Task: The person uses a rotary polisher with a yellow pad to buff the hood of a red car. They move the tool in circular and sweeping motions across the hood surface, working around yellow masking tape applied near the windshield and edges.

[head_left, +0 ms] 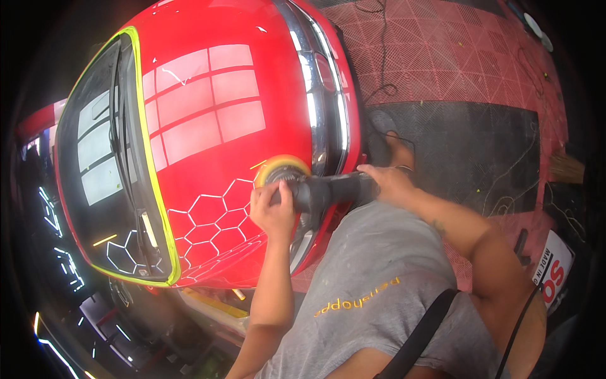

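A black car polisher (pixel 325 191) lies across the front edge of a glossy red car hood (pixel 287 95). Its round yellow-orange pad (pixel 264 172) rests on the paint near the chrome grille (pixel 319 95). My left hand (pixel 273 208) is closed around the polisher's head, just behind the pad. At the tool's rear end, my right hand (pixel 392 185) grips the body, with the fingers partly hidden. White streaks (pixel 177 76) mark the hood farther off. Window and honeycomb-shaped lights reflect in the paint.
Yellow-green masking tape (pixel 150 148) borders the windshield (pixel 95 151). Red and black ridged tiles (pixel 435 57) cover the floor, with a dark cord (pixel 383 50) on them. A black cord (pixel 521 316) hangs by my right arm. A white printed box (pixel 555 268) stands at the right.
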`<state>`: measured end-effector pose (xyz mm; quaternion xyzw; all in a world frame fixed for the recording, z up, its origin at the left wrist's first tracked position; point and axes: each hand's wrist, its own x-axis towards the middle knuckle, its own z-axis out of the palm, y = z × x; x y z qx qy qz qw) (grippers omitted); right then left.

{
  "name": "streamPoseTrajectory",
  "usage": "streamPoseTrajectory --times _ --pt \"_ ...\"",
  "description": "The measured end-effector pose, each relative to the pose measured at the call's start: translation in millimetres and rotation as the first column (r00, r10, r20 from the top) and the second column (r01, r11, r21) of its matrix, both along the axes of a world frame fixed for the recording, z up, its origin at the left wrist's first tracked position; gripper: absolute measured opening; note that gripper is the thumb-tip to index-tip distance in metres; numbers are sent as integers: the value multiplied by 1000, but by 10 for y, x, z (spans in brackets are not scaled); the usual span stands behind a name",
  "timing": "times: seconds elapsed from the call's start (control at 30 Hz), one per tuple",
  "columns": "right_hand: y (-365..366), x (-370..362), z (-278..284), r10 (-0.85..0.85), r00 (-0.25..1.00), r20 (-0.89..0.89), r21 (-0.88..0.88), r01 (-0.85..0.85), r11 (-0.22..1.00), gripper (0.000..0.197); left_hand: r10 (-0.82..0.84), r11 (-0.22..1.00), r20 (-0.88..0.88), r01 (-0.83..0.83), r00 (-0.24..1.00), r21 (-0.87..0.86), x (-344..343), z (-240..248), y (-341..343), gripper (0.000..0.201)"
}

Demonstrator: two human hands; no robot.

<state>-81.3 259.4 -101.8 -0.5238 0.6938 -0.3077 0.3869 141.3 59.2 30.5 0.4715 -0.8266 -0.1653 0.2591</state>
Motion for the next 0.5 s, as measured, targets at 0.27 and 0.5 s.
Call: streamPoseTrajectory --times 0.27,0.5 --pt "-50 381 -272 54 998 -33 -61 -56 997 81 -24 994 -4 23 1000 -103 473 14 221 5" --pt "-236 -65 -608 -126 967 221 46 118 992 67 -97 988 70 105 993 -117 -609 -61 -125 8"
